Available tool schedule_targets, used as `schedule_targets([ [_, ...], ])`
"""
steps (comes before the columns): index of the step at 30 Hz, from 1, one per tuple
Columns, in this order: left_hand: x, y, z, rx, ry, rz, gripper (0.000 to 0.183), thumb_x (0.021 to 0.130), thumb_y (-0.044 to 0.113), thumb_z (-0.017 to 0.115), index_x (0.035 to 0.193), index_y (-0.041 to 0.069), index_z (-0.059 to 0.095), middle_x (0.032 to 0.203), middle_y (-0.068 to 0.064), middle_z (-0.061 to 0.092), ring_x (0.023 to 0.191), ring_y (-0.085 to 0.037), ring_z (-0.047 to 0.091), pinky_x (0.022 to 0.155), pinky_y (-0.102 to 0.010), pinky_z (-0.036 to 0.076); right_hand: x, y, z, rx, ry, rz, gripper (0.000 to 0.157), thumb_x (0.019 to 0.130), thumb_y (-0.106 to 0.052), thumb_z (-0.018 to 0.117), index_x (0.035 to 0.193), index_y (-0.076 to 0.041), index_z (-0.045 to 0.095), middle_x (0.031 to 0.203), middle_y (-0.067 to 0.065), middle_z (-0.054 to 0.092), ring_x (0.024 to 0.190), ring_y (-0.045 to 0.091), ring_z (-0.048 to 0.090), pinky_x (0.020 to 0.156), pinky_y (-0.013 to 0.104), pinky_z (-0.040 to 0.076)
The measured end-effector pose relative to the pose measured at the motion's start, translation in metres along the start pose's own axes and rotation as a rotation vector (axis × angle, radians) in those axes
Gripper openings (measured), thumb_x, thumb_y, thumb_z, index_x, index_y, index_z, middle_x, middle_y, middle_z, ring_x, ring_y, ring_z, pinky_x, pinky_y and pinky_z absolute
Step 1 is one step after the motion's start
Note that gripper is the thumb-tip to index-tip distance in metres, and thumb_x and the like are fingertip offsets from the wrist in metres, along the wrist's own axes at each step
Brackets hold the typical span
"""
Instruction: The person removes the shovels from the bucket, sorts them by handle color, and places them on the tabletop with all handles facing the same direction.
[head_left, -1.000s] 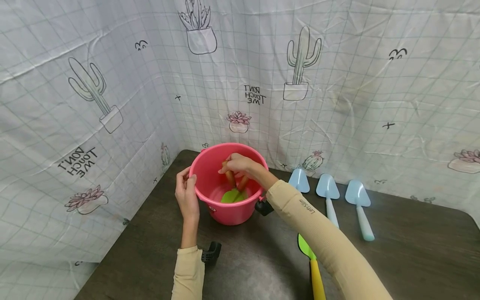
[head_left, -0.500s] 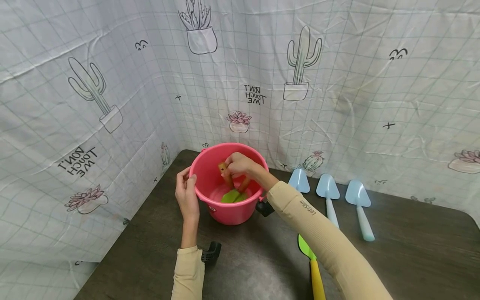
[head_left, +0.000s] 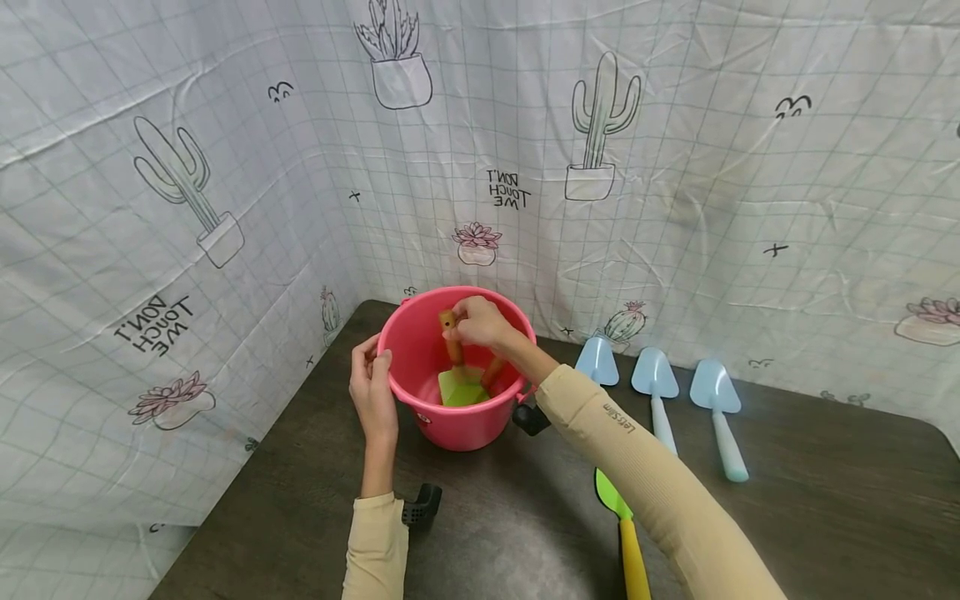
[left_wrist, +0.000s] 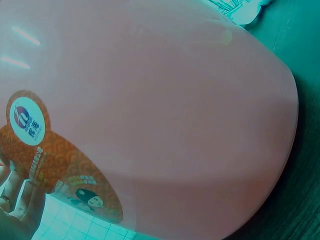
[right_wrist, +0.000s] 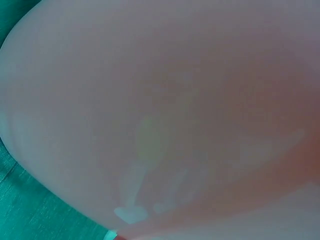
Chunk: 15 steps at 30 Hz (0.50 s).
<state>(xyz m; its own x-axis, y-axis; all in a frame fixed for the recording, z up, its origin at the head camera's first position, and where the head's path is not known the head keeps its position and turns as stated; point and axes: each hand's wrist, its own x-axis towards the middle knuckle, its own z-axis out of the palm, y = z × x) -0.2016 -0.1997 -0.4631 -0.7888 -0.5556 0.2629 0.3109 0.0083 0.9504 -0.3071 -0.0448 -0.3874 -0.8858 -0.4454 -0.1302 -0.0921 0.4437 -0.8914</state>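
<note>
A pink bucket [head_left: 465,429] stands on the dark table in the head view. My left hand [head_left: 372,392] grips its left rim, thumb on the near edge; in the left wrist view, the fingers of this hand [left_wrist: 22,202] lie against the bucket's stickered outer wall [left_wrist: 200,115]. Inside the bucket, my right hand [head_left: 480,323] holds the orange-brown handle of a green-bladed trowel [head_left: 457,385] near its top end. Beside that blade leans another brown handle [head_left: 492,372], partly hidden under my right wrist. Only the bucket's blurred outer wall [right_wrist: 165,100] fills most of the right wrist view.
Right of the bucket lie three light-blue trowels: one [head_left: 597,361] half hidden behind my right sleeve, a middle one [head_left: 656,375] and a far one [head_left: 716,390]. Nearer, a green trowel with a yellow handle [head_left: 632,554] lies beside my right forearm. A patterned white curtain [head_left: 675,208] hangs behind.
My right hand has risen slightly inside the bucket. The trowel handle it holds now stands more upright and higher, and more of the green blade shows. The left hand has stayed on the rim.
</note>
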Motion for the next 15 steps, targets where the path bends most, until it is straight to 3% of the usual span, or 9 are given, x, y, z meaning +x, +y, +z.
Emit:
schedule_targets([
  [7, 0.0002, 0.0003, -0.0001, 0.001, 0.003, 0.002, 0.036, 0.101, 0.015, 0.052, 0.133, 0.001, 0.060, 0.124, -0.016, 0.062, 0.111, -0.033, 0.060, 0.089, -0.031, 0.054, -0.0023, -0.0021, -0.0009, 0.018, 0.046, -0.024, 0.026, 0.095, 0.000, 0.066, 0.119, 0.011, 0.064, 0.101, 0.019, 0.067, 0.087, 0.026, 0.060, 0.078, 0.031, 0.055],
  [15, 0.0000, -0.0002, 0.0001, 0.004, 0.007, -0.001, 0.036, 0.101, 0.015, 0.052, 0.132, 0.000, 0.060, 0.124, -0.016, 0.062, 0.111, -0.033, 0.060, 0.089, -0.031, 0.055, -0.0025, -0.0017, -0.0012, 0.058, 0.115, -0.019, 0.035, 0.097, -0.005, 0.065, 0.130, 0.008, 0.061, 0.117, 0.020, 0.065, 0.101, 0.031, 0.061, 0.090, 0.039, 0.056],
])
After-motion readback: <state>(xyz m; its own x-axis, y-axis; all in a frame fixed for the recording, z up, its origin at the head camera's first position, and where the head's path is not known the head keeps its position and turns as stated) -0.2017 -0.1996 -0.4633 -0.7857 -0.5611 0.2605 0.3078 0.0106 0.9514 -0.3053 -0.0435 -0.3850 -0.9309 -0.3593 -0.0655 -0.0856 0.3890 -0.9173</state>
